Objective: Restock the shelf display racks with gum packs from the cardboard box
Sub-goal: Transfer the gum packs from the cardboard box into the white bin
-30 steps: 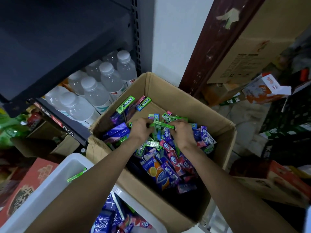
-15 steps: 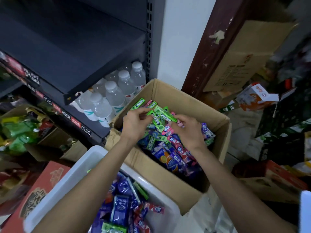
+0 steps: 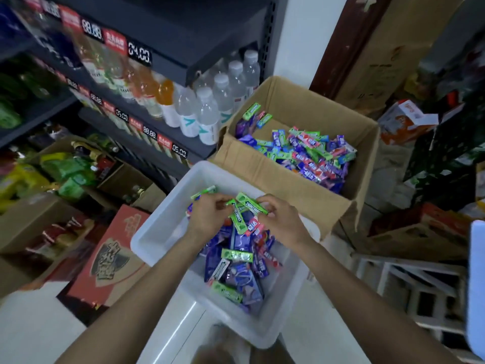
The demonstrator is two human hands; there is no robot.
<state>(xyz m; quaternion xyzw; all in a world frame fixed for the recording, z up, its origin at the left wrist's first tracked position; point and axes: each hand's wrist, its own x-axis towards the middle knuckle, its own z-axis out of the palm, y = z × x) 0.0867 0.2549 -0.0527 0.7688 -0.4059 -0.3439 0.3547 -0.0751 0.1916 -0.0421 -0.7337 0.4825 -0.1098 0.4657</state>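
- Both hands are over the white plastic bin (image 3: 157,232), which sits right in front of the cardboard box (image 3: 309,106).
- Left hand (image 3: 207,216) has its fingers curled around a few green gum packs (image 3: 240,219); one more green pack (image 3: 203,193) pokes out past its far side.
- Right hand (image 3: 282,222) pinches the other end of that same green bunch, fingers bent onto the packs.
- The held packs hang just above the pile in the bin, which is a jumble of purple, green and red gum packs (image 3: 236,271).
- The cardboard box is open and holds a loose heap of the same mixed packs (image 3: 309,156), mostly toward its right side.
- To the left there's a dark shelf (image 3: 170,30) with price tags (image 3: 139,52) along the edges and water bottles (image 3: 210,116) standing in rows, touching the box's left corner or nearly so.
- A red carton (image 3: 110,256) lies on the floor left of the bin.
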